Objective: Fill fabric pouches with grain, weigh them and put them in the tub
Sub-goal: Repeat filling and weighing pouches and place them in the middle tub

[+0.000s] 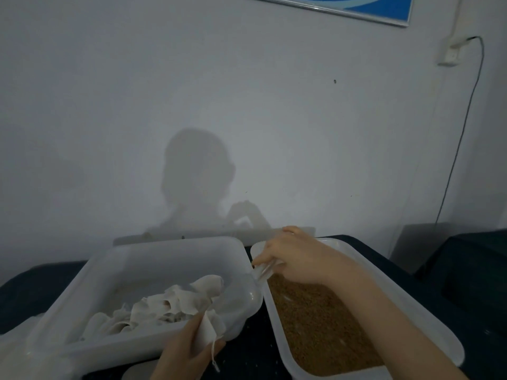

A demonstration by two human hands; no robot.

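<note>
Brown grain (315, 319) fills the white plastic tray (406, 303) at 4 o'clock. Right hand (296, 259) grips a clear plastic scoop (241, 305); left hand (186, 349) pinches a white fabric pouch (208, 327) at 6 o'clock. Between them stands a white tub (153, 259) of pouches on the dark worktop (466, 311).

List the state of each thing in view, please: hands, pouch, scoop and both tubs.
left hand: pinches a pouch
pouch: limp, unfilled
right hand: grips the scoop handle
scoop: clear, looks empty
left tub: holds loose pouches
right tub: holds brown grain
</note>
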